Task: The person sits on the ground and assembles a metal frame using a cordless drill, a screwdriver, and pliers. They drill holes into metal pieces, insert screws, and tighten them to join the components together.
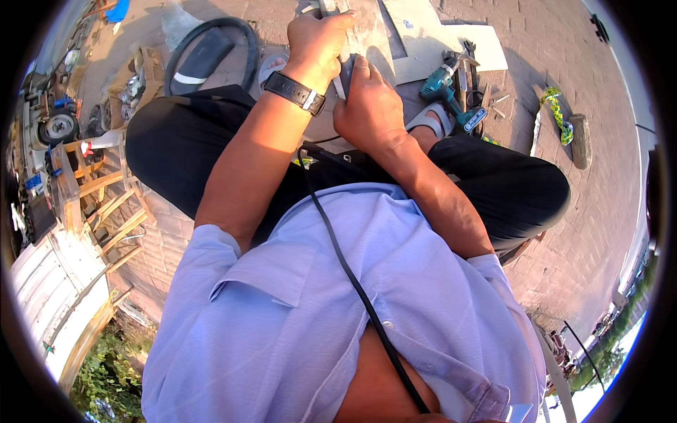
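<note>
My left hand [316, 44], with a dark-strapped watch on its wrist, is closed round the edge of a narrow pale strip [330, 8]. The strip lies along a worn flat board [370, 35] at the top of the view. Just below and to the right, my right hand [370, 106] is curled shut, its thumb pointing up-left. Between the two hands shows a dark grey piece [346, 73], partly hidden by my right fingers. Its kind, and whether my right hand grips it, cannot be made out. Both hands are close together in front of my crossed legs.
A teal cordless drill [443, 86] lies to the right beside dark tools [467, 70]. Pale sheets [458, 42] are behind it. A black ring-shaped tube [171, 67] lies left. Farther right are a yellow-green cloth strip [554, 106] and a short log [581, 141]. Wooden frames [106, 183] stand left.
</note>
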Demonstrator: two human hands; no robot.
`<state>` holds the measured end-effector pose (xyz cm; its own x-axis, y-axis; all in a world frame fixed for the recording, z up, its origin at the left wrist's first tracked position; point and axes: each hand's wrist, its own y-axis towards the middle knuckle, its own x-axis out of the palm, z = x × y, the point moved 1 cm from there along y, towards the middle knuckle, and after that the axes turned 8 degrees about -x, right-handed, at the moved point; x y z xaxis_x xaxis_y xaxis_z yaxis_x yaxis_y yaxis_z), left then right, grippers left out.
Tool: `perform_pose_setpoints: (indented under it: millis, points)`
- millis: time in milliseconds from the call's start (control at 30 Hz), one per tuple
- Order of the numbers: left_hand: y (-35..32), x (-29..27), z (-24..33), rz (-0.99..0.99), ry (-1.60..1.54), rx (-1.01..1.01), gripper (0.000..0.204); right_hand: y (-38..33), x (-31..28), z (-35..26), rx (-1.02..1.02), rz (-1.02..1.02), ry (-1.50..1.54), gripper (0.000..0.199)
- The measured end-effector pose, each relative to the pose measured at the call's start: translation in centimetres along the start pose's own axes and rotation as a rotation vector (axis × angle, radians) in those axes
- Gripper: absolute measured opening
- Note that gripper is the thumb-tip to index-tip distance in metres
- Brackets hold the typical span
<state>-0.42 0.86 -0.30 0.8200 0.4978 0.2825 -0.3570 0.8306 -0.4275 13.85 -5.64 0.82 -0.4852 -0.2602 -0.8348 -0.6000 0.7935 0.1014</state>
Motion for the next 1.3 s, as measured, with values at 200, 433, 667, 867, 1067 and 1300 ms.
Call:
perform_pose_setpoints:
  millis: [200, 433, 667, 867, 1067, 1300]
  points:
    - [-2.8, 4.1, 3.1, -0.189, 0.253, -0.079, 0.024, 0.5, -3.2, 3.3, 0.163, 0.107, 0.37, 0.05]
    - [-1.4, 0.2, 5.0, -0.328, 0.738, 0.737, 0.017, -1.3, -3.7, 7.4, 0.529, 0.14, 1.536, 0.033]
    - [2.5, -11.3, 6.6, 0.311, 0.58, 0.397, 0.057, -2.1, -4.4, 9.0, 0.485, 0.082, 1.662, 0.049]
    - [2.2, -12.6, 2.8, -0.035, 0.198, -0.236, 0.06, -2.8, -5.3, 12.6, 0.426, 0.161, 1.714, 0.058]
    - [1.6, -10.5, 1.7, -0.352, -0.102, -0.206, 0.034, -3.2, -5.0, 14.4, 0.321, 0.142, 1.815, 0.062]
    - [-1.0, -7.2, 2.8, -0.389, -0.153, -0.059, 0.031, -3.9, -5.1, 15.0, 0.338, 0.164, 1.662, 0.058]
